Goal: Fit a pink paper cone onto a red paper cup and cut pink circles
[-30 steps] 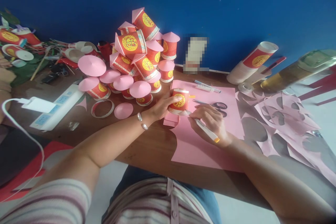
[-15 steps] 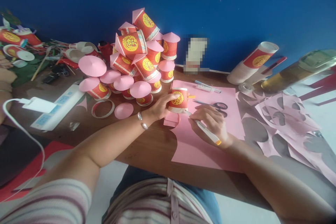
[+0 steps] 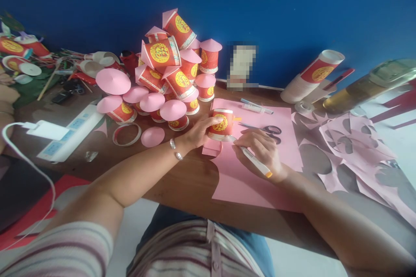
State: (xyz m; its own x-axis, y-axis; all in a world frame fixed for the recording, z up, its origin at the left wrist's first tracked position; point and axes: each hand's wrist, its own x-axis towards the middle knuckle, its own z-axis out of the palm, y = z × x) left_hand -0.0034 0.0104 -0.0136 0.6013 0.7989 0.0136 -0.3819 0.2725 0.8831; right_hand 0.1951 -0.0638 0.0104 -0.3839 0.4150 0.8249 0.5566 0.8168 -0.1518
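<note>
Marking 1 red paper cup (image 3: 228, 126) near its rim, by the looks.
My L hand (image 3: 199, 133) pinches it, thumb on the emblem, over the pink sheet's (image 3: 253, 190) L side; R hand (image 3: 262, 151) grips the white marker (image 3: 255, 161) btwn thumb & fingers, pen-style, fingers curled, tip near rim. Next move prob. calls for light pressure w/ a steady cup.
</note>
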